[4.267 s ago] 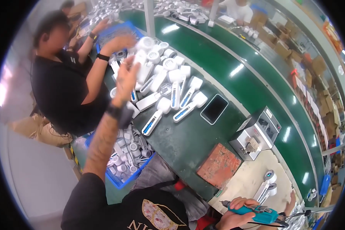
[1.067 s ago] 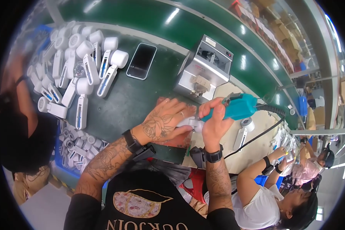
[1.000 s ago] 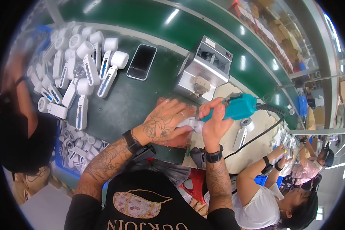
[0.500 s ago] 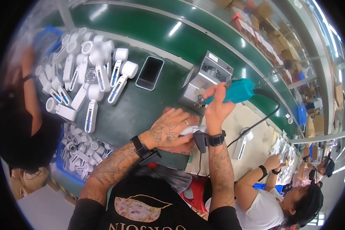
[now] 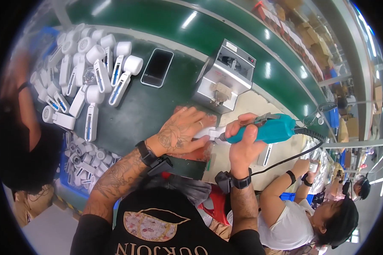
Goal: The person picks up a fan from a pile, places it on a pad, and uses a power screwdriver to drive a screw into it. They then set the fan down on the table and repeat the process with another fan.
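Note:
My left hand [image 5: 179, 131] presses a white plastic part [image 5: 209, 133] against a reddish pad [image 5: 195, 111] on the bench, its fingers bent over the part and hiding most of it. My right hand [image 5: 245, 148] is wrapped round a teal electric screwdriver [image 5: 271, 129] with a black cable. The screwdriver lies nearly level, its tip pointing left at the end of the white part; the exact contact is too small to tell. Just beyond both hands stands a grey metal screw feeder [image 5: 225, 80].
White shower heads [image 5: 90, 117] with clear-windowed handles are heaped at the left, beside a phone [image 5: 157, 68]. A blue crate [image 5: 65, 170] below holds smaller white parts. One person [image 5: 25, 140] is at my left; another [image 5: 291, 216] works at my right. The screwdriver cable [image 5: 285, 162] loops across the right.
My right hand has brought the screwdriver down from the screw feeder to the white part and tilted it nearly level. My left hand stays on the part. The whole view has shifted slightly.

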A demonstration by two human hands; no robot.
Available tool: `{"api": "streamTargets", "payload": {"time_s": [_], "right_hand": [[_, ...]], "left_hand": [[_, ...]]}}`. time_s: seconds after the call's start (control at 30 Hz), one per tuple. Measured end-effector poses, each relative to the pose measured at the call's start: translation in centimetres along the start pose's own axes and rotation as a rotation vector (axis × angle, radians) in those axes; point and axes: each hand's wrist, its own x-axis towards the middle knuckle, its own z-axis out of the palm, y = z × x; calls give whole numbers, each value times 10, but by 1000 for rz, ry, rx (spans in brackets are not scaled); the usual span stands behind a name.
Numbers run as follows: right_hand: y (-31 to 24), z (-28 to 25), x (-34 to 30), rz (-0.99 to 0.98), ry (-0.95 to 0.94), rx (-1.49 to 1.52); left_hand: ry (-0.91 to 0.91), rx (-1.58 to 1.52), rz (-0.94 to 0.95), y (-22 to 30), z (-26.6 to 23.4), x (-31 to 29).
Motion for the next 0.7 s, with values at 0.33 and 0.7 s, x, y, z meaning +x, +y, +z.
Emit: {"api": "streamTargets", "payload": {"time_s": [0.33, 0.7], "right_hand": [[18, -5, -13, 28, 16, 37], [20, 4, -15, -22, 39, 17]], "left_hand": [[-57, 6, 23, 1, 1, -2], [-26, 15, 30, 10, -9, 5]]}}
